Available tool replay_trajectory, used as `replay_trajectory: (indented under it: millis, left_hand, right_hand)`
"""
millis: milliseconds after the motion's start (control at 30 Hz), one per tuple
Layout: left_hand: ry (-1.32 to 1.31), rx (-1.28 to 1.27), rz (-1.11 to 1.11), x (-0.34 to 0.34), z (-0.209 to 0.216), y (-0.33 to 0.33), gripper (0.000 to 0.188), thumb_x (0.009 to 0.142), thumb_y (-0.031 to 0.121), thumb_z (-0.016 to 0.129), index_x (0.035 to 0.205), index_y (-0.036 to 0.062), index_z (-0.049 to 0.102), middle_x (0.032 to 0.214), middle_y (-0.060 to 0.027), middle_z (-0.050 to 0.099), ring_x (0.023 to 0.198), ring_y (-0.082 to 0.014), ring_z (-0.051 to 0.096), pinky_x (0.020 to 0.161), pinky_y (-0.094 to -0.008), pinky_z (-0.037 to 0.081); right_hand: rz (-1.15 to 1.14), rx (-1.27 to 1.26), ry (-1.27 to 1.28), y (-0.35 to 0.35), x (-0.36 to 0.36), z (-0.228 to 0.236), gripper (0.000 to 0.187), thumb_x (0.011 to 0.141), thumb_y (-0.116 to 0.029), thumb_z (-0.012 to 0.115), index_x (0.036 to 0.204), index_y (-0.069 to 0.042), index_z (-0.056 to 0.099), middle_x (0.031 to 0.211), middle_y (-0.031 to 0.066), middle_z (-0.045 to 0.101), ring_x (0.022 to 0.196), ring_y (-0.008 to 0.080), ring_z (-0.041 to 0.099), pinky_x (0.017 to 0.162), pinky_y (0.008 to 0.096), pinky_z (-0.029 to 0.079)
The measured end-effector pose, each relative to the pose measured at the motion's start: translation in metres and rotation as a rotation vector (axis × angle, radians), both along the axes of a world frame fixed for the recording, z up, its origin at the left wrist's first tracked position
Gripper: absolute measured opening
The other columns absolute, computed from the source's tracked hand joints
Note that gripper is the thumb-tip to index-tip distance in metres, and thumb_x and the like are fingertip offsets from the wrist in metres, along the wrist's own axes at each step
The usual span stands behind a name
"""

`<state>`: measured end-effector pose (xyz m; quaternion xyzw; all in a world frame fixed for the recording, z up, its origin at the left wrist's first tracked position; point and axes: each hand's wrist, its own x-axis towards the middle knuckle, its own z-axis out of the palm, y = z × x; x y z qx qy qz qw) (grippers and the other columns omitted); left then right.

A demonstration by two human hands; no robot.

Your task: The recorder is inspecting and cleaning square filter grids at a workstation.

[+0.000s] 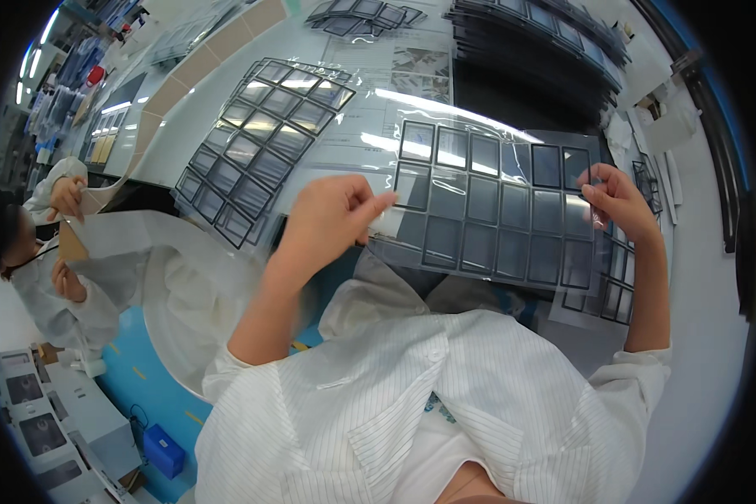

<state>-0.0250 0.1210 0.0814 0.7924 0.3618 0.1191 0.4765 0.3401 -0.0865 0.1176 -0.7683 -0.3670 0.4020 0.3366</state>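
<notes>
A clear plastic sheet (479,200) bearing rows of dark-bordered rectangular panels is spread between my two hands, above my lap and the near table edge. My left hand (328,220) is closed in a pinch at its left edge. At the right edge, my right hand (620,206) grips the sheet between thumb and fingers. The top row has a gap among its panels. Left of it, a stack of similar panelled sheets (265,143) lies slanted on the table, close beyond my left hand. Glare crosses part of the held sheet.
Dark panelled sheets (529,50) are piled at the back right, with a smaller pile (365,17) at the back. More panels (615,290) lie below my right hand. A co-worker (67,244) sits at the left, handling a small tan piece. A blue box (163,451) stands on the floor.
</notes>
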Motion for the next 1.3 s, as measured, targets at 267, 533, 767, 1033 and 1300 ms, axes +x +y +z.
replay_trajectory:
  millis: [267,533,767,1033,1300]
  left_hand:
    - [-0.077,1.127,0.068,0.04,-0.005,0.065,0.015,0.084,0.019,0.069,0.082,0.0036,0.066,0.081,-0.0095,0.064,0.082,-0.0246,0.064,0.068,-0.035,0.05]
    - [0.364,1.468,0.0,0.069,-0.031,0.08,0.011,0.069,0.007,0.067,0.08,0.0065,0.068,0.08,-0.0059,0.063,0.086,-0.0219,0.06,0.07,-0.0314,0.048]
    - [0.291,1.458,0.031,0.066,-0.032,0.094,0.005,0.074,0.008,0.065,0.079,0.0068,0.067,0.077,-0.0053,0.063,0.079,-0.0225,0.062,0.067,-0.0327,0.049]
    - [-0.69,0.802,0.401,0.032,0.036,0.076,0.005,0.085,0.003,0.064,0.09,0.0033,0.064,0.102,-0.0121,0.07,0.085,-0.0263,0.067,0.078,-0.0352,0.051]
    - [-0.698,0.872,0.013,0.031,-0.001,-0.037,0.019,0.076,-0.004,0.069,0.093,0.0023,0.063,0.104,-0.0105,0.068,0.1,-0.0278,0.065,0.083,-0.035,0.051]
  right_hand:
    - [0.019,0.072,0.065,-0.024,0.011,0.015,0.025,0.095,-0.025,0.064,0.105,-0.003,0.057,0.059,-0.0044,0.055,0.046,0.0012,0.048,0.042,0.0157,0.035]
    - [-0.041,0.052,0.087,-0.053,0.032,0.014,0.022,0.093,-0.022,0.064,0.103,-0.002,0.059,0.062,-0.0045,0.054,0.046,0.0019,0.048,0.043,0.0152,0.035]
    - [-0.104,-0.136,0.048,-0.06,0.039,0.008,0.024,0.089,-0.023,0.07,0.097,-0.003,0.057,0.066,0.0028,0.063,0.05,0.0055,0.056,0.044,0.0179,0.04]
    - [0.065,-0.091,-0.939,-0.025,-0.009,0.03,0.023,0.091,-0.024,0.067,0.084,-0.003,0.059,0.064,0.0018,0.061,0.055,0.0075,0.058,0.044,0.0201,0.041]
    - [0.369,-0.014,0.278,0.082,-0.089,0.018,0.052,0.103,-0.046,0.039,0.109,0.0,0.062,0.086,0.0085,0.07,0.067,0.0124,0.067,0.052,0.0224,0.052]
